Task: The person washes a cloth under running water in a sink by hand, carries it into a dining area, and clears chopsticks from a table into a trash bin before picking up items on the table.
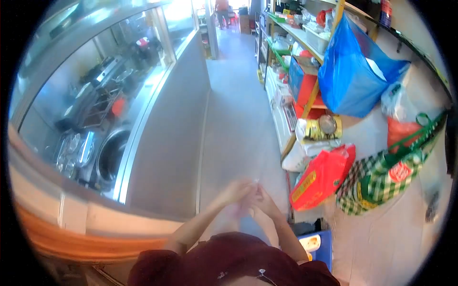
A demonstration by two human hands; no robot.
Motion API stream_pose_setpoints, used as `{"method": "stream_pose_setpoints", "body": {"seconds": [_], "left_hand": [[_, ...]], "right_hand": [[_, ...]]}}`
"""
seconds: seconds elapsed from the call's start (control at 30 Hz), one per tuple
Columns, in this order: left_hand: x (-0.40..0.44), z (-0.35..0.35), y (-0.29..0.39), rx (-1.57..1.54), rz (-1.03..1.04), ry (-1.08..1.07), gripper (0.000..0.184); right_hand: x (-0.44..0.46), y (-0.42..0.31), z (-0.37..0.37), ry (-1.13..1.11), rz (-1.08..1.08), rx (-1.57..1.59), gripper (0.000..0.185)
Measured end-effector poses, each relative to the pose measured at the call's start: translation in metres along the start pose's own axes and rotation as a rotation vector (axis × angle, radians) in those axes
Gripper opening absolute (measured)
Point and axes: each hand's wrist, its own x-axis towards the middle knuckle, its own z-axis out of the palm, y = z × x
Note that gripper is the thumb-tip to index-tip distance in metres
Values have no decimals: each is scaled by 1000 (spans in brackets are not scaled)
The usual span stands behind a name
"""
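My left hand (240, 191) and my right hand (265, 200) are close together in front of my body, over the walkway floor. Both look closed, with the fingertips meeting near the middle. Between and just below them shows a thin, pale pinkish, see-through shape (244, 209), too blurred to name. Motion smears the left hand more than the right. My forearms reach forward from dark red sleeves.
Left stands a grey partition (167, 128) with windows onto a kitchen. On the right are loaded shelves (300, 35), a hanging blue plastic bag (346, 71), a red bag (320, 181), a checkered bag (377, 181) and a blue crate (326, 248). A person (222, 12) stands far down the walkway.
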Motion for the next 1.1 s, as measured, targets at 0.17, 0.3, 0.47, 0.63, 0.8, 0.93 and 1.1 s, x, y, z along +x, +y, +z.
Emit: {"method": "stream_pose_setpoints", "body": {"seconds": [0.17,0.3,0.47,0.63,0.8,0.93,1.1], "left_hand": [[123,-60,5,134,53,-150,29],[200,-128,-22,-64,-84,-145,31],[307,-212,-82,-231,-221,61,32],[446,-300,-236,317,-344,28,31],[594,-321,-282,630,-193,-177,29],[703,-361,-275,690,-139,-194,28],[758,-449,-201,587,1,-191,26]], "right_hand": [[131,-16,-49,-93,58,121,40],[231,-35,-92,-329,173,-90,33],[378,-46,-119,-247,321,29,29],[551,-19,-131,76,48,210,22],[683,-86,-132,-12,93,-518,32],[791,-70,-106,-389,-37,-691,39],[883,-89,-79,-570,-324,-241,39]]}}
